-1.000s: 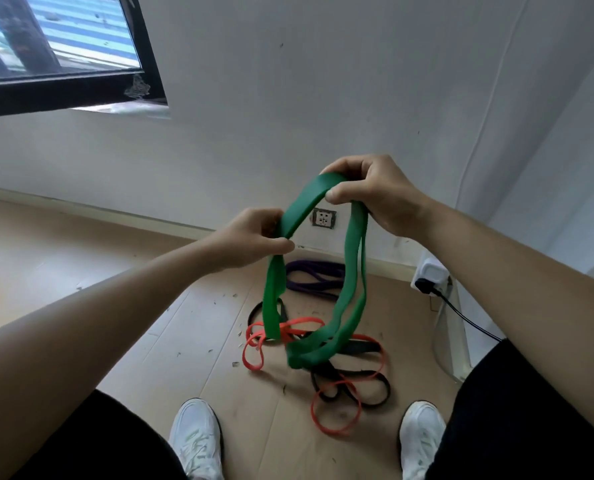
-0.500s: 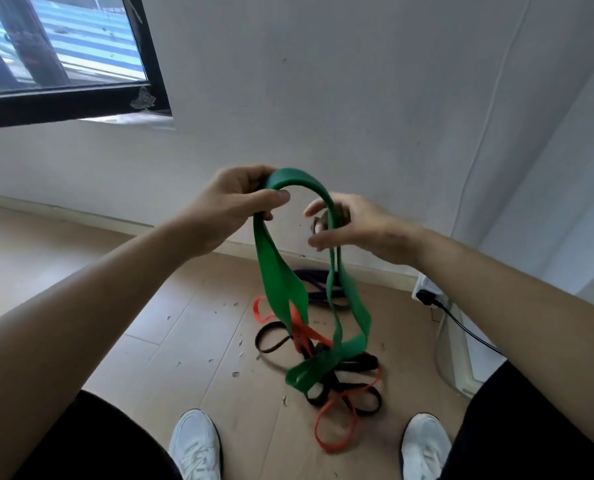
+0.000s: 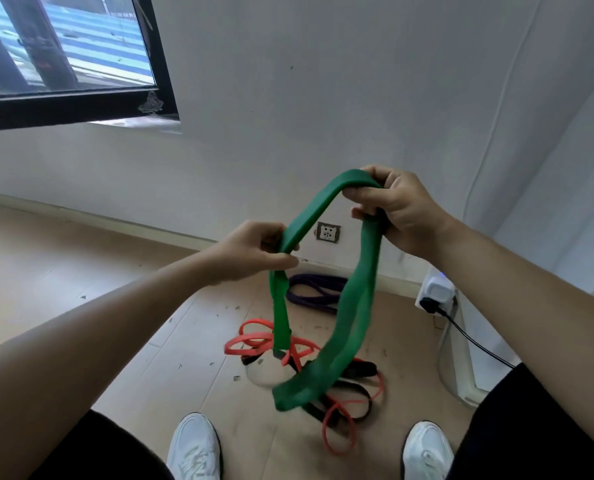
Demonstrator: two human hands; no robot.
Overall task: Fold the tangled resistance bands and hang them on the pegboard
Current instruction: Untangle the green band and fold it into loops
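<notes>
the left hand point(image 3: 254, 251) pinches the green band point(image 3: 357, 306) just left of the wall socket point(image 3: 328, 232); the right hand point(image 3: 399, 209) grips its top bend above-right of the socket, probably spreading the loop to fold it flat (its lower end dangles below the socket). half a second earlier the hands were nearly together, left higher.

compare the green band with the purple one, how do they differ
The green band is held up, gripped by the left hand and right hand; the purple band lies on the floor near the wall. Green hangs as an open loop; purple lies gathered in flat coils. Both are loop bands.
</notes>
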